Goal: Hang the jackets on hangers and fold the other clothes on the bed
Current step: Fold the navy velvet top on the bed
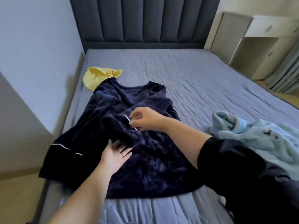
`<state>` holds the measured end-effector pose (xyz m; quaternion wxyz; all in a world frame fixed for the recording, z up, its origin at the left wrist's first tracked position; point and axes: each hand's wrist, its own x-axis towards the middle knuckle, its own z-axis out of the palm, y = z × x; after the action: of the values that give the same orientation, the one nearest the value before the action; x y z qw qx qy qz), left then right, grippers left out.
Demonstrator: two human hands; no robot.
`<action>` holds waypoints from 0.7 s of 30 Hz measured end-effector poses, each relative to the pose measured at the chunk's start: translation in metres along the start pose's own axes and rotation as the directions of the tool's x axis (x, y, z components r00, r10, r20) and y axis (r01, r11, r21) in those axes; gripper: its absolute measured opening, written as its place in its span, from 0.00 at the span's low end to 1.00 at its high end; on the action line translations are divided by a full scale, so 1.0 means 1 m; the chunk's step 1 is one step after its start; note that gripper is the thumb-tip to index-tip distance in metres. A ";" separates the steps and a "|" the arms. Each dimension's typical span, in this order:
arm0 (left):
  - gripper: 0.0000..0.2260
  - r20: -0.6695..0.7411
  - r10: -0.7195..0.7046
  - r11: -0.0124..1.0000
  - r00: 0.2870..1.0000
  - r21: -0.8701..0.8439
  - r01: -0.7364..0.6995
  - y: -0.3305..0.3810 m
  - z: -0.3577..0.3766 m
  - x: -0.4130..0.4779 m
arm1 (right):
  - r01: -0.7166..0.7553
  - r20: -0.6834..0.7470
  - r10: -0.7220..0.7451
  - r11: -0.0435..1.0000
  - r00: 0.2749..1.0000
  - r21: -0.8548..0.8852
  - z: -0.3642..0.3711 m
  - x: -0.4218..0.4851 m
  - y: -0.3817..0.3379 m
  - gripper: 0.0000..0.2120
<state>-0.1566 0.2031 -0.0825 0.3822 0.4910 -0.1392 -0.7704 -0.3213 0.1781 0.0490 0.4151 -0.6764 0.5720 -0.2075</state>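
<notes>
Bed [202, 81]: navy top [145, 159] barely folded, right hand [146, 120] pinches its trim, left hand [113, 156] flat, fingers straight; blue clothes [262, 136], yellow cloth [95, 78] unfolded.

Quick count: three pieces of clothing total, one of each kind. That's one dark navy velvety top with white piping [145, 159], one pale yellow crumpled garment [93, 78] and one light blue fleecy garment with small dark motifs [258, 135]. One bed with a blue-grey quilted cover [210, 78], and one dark padded headboard with vertical panels [145, 20]. One white bedside cabinet [258, 38] off to the right. Two bare hands in shot, one left hand [114, 155] and one right hand [144, 118], plus one black sleeve [234, 167] on the right arm.
</notes>
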 end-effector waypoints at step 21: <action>0.07 -0.125 0.023 0.999 0.992 0.044 -0.018 0.008 -0.057 -0.018 | -0.293 0.119 0.511 0.275 0.851 0.916 0.095 -0.008 0.076 0.08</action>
<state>-0.0996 0.2199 -0.0932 0.3874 0.5451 -0.1366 -0.7309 -0.2976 0.2167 -0.0646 0.6935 -0.1433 0.5532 -0.4388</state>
